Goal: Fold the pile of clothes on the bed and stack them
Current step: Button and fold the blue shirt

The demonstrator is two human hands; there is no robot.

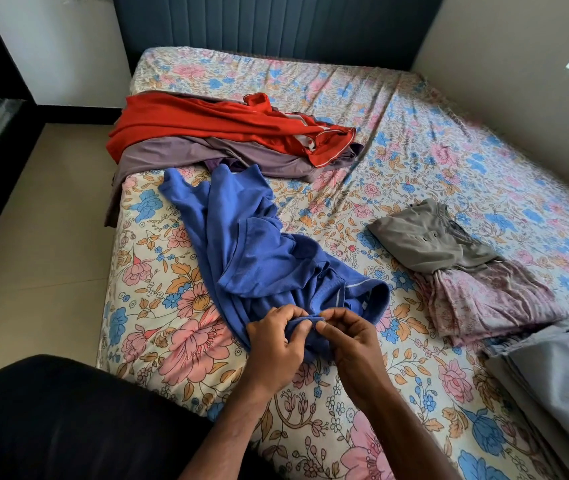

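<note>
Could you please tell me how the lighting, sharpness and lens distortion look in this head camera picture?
Head view: soft, even daylight, no glare; the hands, left and right, both pinching the blue shirt, look sharp with faint shadows beneath; wide-angle bending curves the bed edges and walls; the far right bedsheet smears into blur; the dark shape at the lower left corner shows no detail.
</note>
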